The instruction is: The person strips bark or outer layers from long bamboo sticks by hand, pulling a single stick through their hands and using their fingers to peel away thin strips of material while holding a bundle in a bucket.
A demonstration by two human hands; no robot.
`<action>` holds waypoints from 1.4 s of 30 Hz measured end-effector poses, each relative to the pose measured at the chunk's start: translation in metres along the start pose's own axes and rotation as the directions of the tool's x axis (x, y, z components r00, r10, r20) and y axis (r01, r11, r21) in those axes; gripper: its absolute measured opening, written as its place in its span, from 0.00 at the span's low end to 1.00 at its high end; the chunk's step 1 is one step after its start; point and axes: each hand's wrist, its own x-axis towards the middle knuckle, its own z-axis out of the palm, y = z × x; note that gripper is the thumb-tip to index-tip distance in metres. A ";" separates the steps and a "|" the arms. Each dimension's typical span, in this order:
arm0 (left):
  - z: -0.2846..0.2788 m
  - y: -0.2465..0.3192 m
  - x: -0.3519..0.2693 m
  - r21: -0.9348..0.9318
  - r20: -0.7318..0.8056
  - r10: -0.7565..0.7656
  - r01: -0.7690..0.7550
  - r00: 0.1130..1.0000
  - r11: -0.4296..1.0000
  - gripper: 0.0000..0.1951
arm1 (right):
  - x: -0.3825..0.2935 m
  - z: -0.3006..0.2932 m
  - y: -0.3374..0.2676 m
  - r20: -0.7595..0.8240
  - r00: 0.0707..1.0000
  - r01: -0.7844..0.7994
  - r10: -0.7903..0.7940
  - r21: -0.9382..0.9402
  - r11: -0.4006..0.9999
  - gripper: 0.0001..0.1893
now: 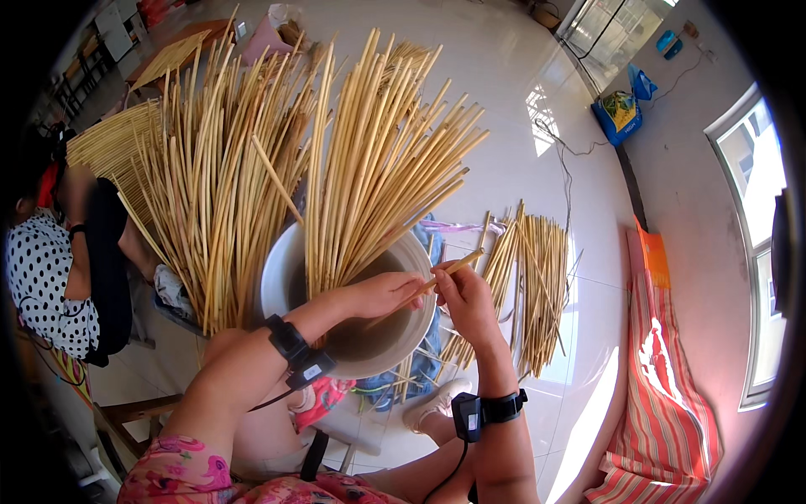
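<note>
A pale plant stalk (463,259) slants over the right rim of a white bucket (420,327). My right hand (465,299) pinches it near its upper end. My left hand (387,295) closes around the same stalk lower down, and the stalk's lower end reaches over the murky water (359,337) in the bucket. A large sheaf of peeled stalks (371,157) stands in the bucket, fanned out at the top. To its left rises another dense bundle of stalks (220,183), its base near my left forearm.
More stalks (543,290) lie on the tiled floor right of the bucket, by a blue cloth (384,384). A person in a dotted top (47,277) sits at the left, beside a woven stalk mat (110,142). Striped red fabric (667,390) lies along the right wall.
</note>
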 end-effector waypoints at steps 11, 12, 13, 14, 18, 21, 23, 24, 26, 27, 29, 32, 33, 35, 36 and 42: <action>0.017 -0.014 -0.021 0.500 -0.043 -0.003 0.024 0.999 0.866 0.15 | 0.000 -0.014 -0.018 -0.428 0.881 0.187 -0.204 -0.082 0.979 0.14; 0.016 -0.019 -0.024 0.536 -0.016 -0.062 0.061 0.998 0.842 0.15 | 0.001 -0.027 -0.016 -0.503 0.840 0.256 -0.203 0.039 0.966 0.15; 0.013 -0.025 -0.027 0.550 -0.010 -0.107 0.095 0.994 0.830 0.15 | 0.000 -0.046 -0.016 -0.550 0.820 0.264 -0.161 0.113 0.958 0.15; 0.009 -0.026 -0.031 0.566 -0.003 -0.153 0.128 0.988 0.815 0.15 | 0.000 -0.056 -0.017 -0.602 0.780 0.304 -0.171 0.126 0.944 0.15; 0.003 -0.024 -0.033 0.631 -0.015 -0.219 0.179 0.976 0.755 0.15 | -0.002 -0.069 -0.019 -0.657 0.748 0.315 -0.091 0.230 0.921 0.15; 0.000 -0.024 -0.029 0.634 0.000 -0.181 0.140 0.984 0.761 0.15 | -0.002 -0.066 -0.020 -0.619 0.784 0.287 -0.054 0.283 0.915 0.13; 0.002 -0.019 -0.028 0.588 -0.005 -0.068 0.058 0.998 0.807 0.14 | -0.002 -0.062 -0.017 -0.585 0.809 0.232 -0.057 0.230 0.945 0.13; 0.003 -0.015 -0.026 0.564 -0.007 -0.011 0.013 1.000 0.826 0.13 | -0.003 -0.061 -0.014 -0.570 0.820 0.204 -0.055 0.201 0.958 0.12; 0.006 -0.001 -0.024 0.548 -0.011 -0.048 0.046 0.999 0.835 0.12 | -0.001 -0.058 -0.007 -0.466 0.880 0.190 -0.094 0.164 0.968 0.11; 0.007 0.003 -0.023 0.540 -0.015 -0.068 0.065 0.998 0.839 0.12 | -0.002 -0.052 -0.009 -0.422 0.902 0.151 -0.089 0.116 0.982 0.11; 0.011 0.003 -0.020 0.502 -0.051 0.032 -0.002 0.998 0.865 0.12 | -0.002 -0.040 -0.008 -0.299 0.952 0.099 -0.068 0.089 0.991 0.11; 0.015 0.010 -0.016 0.398 -0.113 0.136 -0.081 0.984 0.914 0.12 | -0.004 -0.018 -0.007 -0.128 0.990 0.066 -0.055 0.088 0.994 0.10; 0.017 0.017 -0.015 0.355 -0.134 0.159 -0.103 0.978 0.929 0.12 | -0.004 -0.012 -0.002 -0.057 0.994 0.093 -0.091 0.027 0.995 0.09; 0.022 0.033 -0.015 0.312 -0.224 0.214 -0.138 0.951 0.940 0.11 | -0.007 0.006 -0.003 0.023 0.990 0.142 -0.141 -0.039 0.989 0.08; 0.023 0.037 -0.016 0.294 -0.272 0.237 -0.154 0.933 0.943 0.12 | -0.008 0.015 -0.007 -0.010 0.996 0.091 -0.091 0.024 0.996 0.07; 0.017 0.028 -0.017 0.603 -0.151 0.265 -0.124 0.952 0.788 0.10 | -0.006 0.008 -0.008 -0.249 0.922 0.225 -0.296 -0.278 0.934 0.10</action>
